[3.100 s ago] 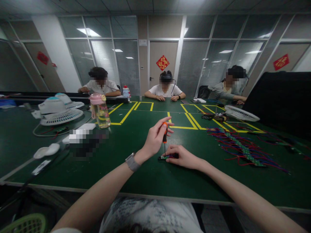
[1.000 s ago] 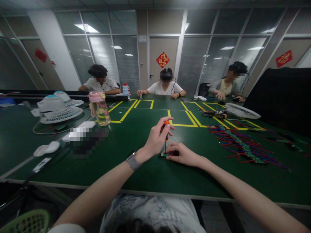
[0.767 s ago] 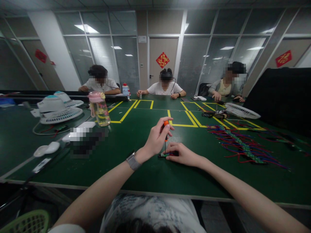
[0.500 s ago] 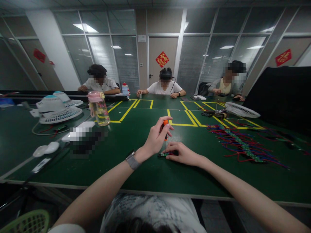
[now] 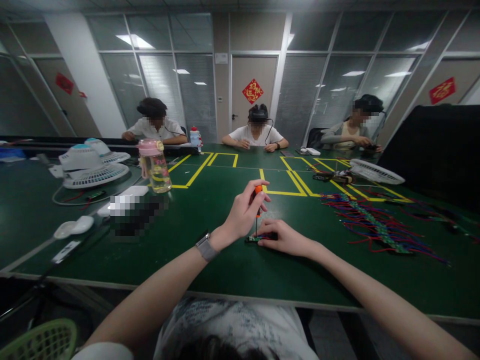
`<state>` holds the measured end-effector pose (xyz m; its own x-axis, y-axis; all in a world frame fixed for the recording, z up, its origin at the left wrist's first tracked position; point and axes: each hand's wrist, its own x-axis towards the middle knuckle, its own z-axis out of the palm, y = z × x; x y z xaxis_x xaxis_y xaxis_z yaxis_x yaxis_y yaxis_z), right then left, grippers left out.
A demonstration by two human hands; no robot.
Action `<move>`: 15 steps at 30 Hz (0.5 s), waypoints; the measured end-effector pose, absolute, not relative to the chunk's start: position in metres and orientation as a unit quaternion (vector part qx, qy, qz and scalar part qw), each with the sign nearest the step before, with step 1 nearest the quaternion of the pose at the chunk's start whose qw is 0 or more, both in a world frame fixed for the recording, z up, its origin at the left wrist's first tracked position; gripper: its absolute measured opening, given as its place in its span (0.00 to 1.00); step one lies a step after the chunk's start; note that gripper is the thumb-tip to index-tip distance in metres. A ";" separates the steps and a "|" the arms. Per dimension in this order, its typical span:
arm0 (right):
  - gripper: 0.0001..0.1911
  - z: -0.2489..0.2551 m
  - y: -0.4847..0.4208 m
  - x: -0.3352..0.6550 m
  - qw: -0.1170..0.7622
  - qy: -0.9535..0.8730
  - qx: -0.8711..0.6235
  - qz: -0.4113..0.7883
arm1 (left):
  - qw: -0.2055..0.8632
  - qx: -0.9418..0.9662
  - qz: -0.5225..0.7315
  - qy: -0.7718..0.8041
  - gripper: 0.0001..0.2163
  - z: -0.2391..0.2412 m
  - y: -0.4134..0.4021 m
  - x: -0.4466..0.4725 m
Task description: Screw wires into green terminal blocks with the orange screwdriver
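My left hand (image 5: 245, 210) is closed around the orange and black handle of a screwdriver (image 5: 258, 190). The screwdriver stands upright, its thin shaft pointing down at a small green circuit board (image 5: 253, 239) on the table. From the right, my right hand (image 5: 283, 237) pinches that board and steadies it against the tabletop. Its fingertips lie close beside the screwdriver's tip. Part of the board is covered by the right fingers, and the exact spot the tip touches is too small to make out.
A row of wired circuit boards (image 5: 378, 225) lies to the right. On the left are a pink-lidded bottle (image 5: 156, 170), white fans (image 5: 93, 170) and a white case (image 5: 74, 227). Yellow tape (image 5: 285, 193) marks the green table (image 5: 210, 272). Several people sit across it.
Both my hands keep their hold on the screwdriver and board, with hardly any movement. The view has shifted slightly. Across the table, the middle and right persons' hands have moved.
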<state>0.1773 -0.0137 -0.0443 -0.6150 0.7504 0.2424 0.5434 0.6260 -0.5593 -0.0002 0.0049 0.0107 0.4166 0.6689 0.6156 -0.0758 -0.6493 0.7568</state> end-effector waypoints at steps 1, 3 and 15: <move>0.12 -0.044 -0.014 0.177 0.234 -0.871 -0.372 0.223 | 0.371 0.756 0.503 0.197 0.14 0.011 0.005 0.000; 0.12 -0.045 -0.013 0.177 0.235 -0.871 -0.369 0.225 | 0.373 0.755 0.502 0.196 0.14 0.011 0.004 0.000; 0.12 -0.047 -0.012 0.179 0.237 -0.872 -0.366 0.224 | 0.342 0.741 0.543 0.196 0.15 0.012 0.004 -0.002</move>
